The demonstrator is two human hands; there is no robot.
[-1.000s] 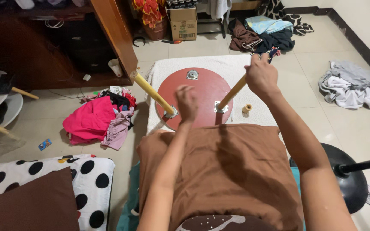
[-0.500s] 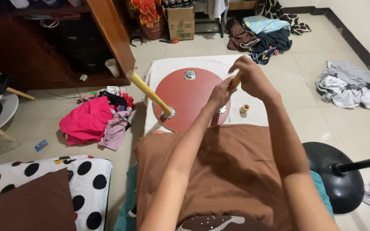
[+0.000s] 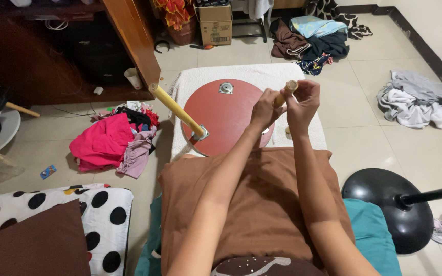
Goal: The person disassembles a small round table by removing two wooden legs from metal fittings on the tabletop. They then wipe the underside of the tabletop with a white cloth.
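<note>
A round red tabletop (image 3: 221, 110) lies upside down on a white towel (image 3: 251, 74) on the floor. One yellow wooden leg (image 3: 176, 108) stands fixed in a metal bracket (image 3: 200, 134) at its left edge. A second metal bracket (image 3: 226, 88) at the far edge is bare. My left hand (image 3: 264, 110) and my right hand (image 3: 301, 102) both grip a second wooden leg (image 3: 286, 91) at the tabletop's right edge. The leg's lower end is hidden behind my hands.
A brown cushion (image 3: 251, 204) lies under my arms. Piles of clothes lie at the left (image 3: 111, 140), far back (image 3: 313, 38) and right (image 3: 415, 99). A black fan base (image 3: 384, 204) stands at the right, a cardboard box (image 3: 216, 23) and dark wooden furniture (image 3: 78, 46) at the back.
My left hand left the bracket area and came up to join my right hand on the right leg. The leg now stands more upright, with both hands wrapped around it.
</note>
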